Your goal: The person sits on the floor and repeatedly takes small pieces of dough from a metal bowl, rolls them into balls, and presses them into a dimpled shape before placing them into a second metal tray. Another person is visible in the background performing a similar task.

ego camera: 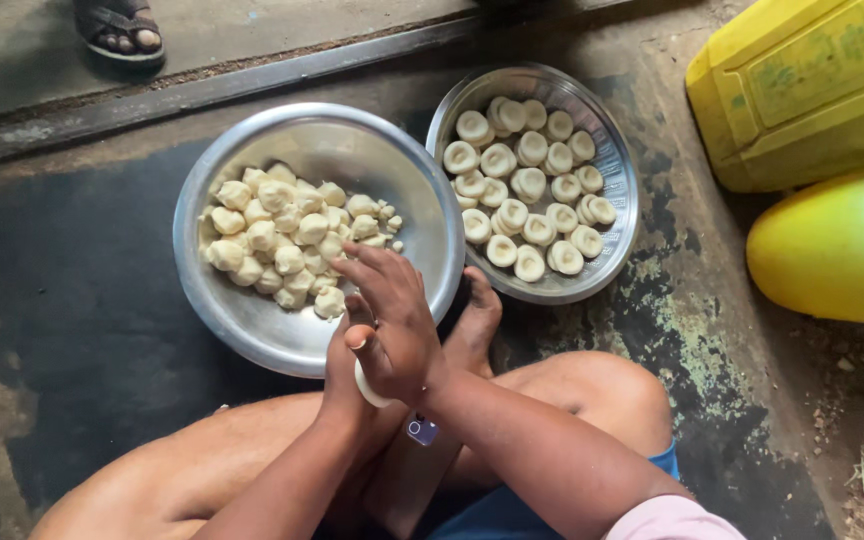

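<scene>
My right hand [392, 315] lies flat on top of my left hand [342, 375], and a white lump of dough [367, 388] is pressed between the two palms; only its edge shows. Both hands hover over the near rim of a steel bowl [252, 325] that holds a heap of rough dough pieces [287, 240]. To the right stands a second steel bowl [612, 150] filled with several smooth, rounded dough balls [527, 185]. My bare foot [477, 320] rests between the two bowls.
Two yellow plastic containers [802, 85] [837, 245] stand at the right. Another person's sandalled foot [117, 28] is on the raised concrete step at the top left. A small light-coloured object [420, 430] lies between my legs.
</scene>
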